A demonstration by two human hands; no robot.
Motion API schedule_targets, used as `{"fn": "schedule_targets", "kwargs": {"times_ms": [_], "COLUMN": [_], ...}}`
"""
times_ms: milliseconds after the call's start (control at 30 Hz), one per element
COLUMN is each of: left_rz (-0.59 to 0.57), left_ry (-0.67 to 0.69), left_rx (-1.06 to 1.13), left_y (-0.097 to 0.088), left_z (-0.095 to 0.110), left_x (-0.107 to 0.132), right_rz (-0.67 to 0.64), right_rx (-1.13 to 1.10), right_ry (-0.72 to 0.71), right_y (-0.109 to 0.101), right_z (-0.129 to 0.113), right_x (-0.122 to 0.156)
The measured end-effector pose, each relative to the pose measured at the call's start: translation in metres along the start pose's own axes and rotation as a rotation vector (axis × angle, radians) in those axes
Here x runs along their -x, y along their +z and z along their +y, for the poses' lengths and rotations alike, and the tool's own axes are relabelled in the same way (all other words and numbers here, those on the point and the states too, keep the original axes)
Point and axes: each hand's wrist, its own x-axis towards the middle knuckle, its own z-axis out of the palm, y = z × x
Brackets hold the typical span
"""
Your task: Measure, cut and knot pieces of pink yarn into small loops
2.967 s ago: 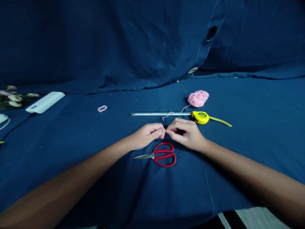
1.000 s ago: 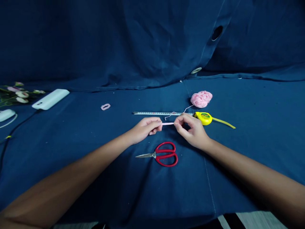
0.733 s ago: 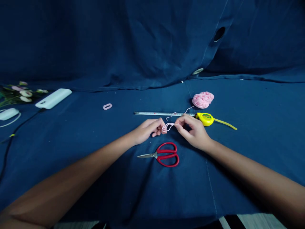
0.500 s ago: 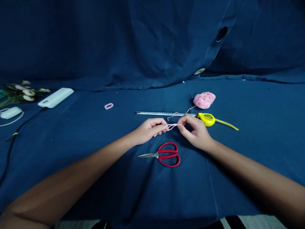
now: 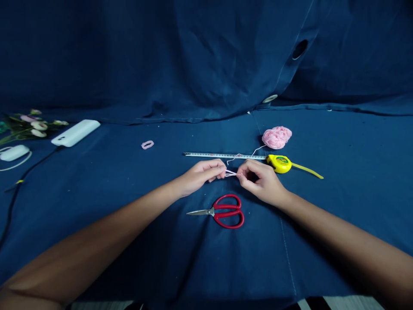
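We're live over the blue cloth (image 5: 129, 245), and both hands are in close! Our left hand (image 5: 203, 175) and our right hand (image 5: 260, 183) are nearly closed, each pinching one end of a short doubled strand of pink yarn (image 5: 231, 173), held just apart. A thin tail crosses the steel tape blade (image 5: 206, 155) at twelve o'clock, heading for the pink yarn ball (image 5: 276, 137) at one. The yellow tape measure (image 5: 279, 163) sits at three, red-handled scissors (image 5: 227, 214) lie at six, and a small pink yarn loop (image 5: 147, 145) rests at ten!
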Motion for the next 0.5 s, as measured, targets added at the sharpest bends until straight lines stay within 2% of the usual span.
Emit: {"fn": "schedule_targets", "kwargs": {"times_ms": [133,267,367,500], "left_rz": [0.013,0.038,0.016,0.017], "left_ry": [0.018,-0.026,-0.063,-0.089], "left_rx": [0.082,0.162,0.218,0.209], "left_y": [-0.0002,-0.0028,-0.0045,-0.0052], "left_z": [0.0026,0.0027,0.0015,-0.0024], "left_x": [0.0,-0.0003,-0.0008,-0.0027], "right_rz": [0.002,-0.011,-0.02,-0.048], "right_rx": [0.011,0.015,0.01,-0.006], "right_ry": [-0.001,-0.014,-0.016,0.003], "right_y": [0.0005,0.0008,0.0002,-0.0003], "right_z": [-0.0001,-0.0007,-0.001,-0.0006], "right_x": [-0.0003,-0.0007,-0.0005,-0.0002]}}
